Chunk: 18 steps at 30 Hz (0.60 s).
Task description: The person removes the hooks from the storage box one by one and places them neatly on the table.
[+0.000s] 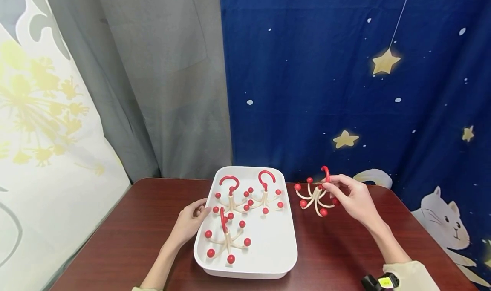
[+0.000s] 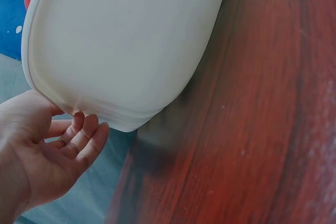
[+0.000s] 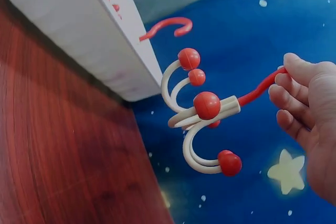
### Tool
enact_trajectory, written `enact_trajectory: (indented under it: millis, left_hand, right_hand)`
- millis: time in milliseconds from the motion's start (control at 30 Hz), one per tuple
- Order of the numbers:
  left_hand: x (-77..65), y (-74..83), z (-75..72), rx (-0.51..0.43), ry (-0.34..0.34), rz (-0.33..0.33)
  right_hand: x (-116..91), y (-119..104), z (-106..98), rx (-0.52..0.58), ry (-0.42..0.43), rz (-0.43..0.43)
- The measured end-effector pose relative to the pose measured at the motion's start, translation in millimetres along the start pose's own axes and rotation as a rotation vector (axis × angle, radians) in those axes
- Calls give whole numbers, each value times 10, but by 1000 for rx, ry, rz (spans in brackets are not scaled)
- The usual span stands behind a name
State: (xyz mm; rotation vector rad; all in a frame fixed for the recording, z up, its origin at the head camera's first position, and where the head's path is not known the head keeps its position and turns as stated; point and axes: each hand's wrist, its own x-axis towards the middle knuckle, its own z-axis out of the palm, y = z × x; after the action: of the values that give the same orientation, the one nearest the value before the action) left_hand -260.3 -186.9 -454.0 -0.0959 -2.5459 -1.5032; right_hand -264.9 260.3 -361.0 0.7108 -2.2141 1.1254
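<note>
My right hand (image 1: 356, 200) pinches the red hook of a hanging hook rack (image 1: 316, 194), right of the white tray. Its cream arms curve out below the hook, each ending in a red ball; in the right wrist view the hook rack (image 3: 229, 106) hangs clear of the table. On the tray's left side, my left hand (image 1: 190, 220) grips the rim, thumb on top and fingers curled against the outer wall. Inside the white tray (image 1: 270, 250) stand three matching hook racks: one back left (image 1: 231, 202), one back right (image 1: 264, 198), one front left (image 1: 227, 239).
The tray sits on a dark red wooden table (image 1: 145, 223). Behind the table hang a grey curtain (image 1: 172, 90) and a blue starry curtain (image 1: 307, 78). A black device (image 1: 379, 281) with a yellow-green screen is on the right wrist.
</note>
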Motion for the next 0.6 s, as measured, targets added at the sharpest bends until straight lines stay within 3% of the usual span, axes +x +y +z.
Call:
enact_trajectory:
  millis: [167,333,600]
  left_hand:
    - [-3,-6,-6,-4,-2,3]
    - [-3,-11,-11,-12,-6,1]
    - [10,-19,4,-22,3,4]
  right_hand:
    - [-4,119,-8,-64,9,50]
    - [-15,381,64,-72,2,79]
    - [37,555,232,-74,2,115]
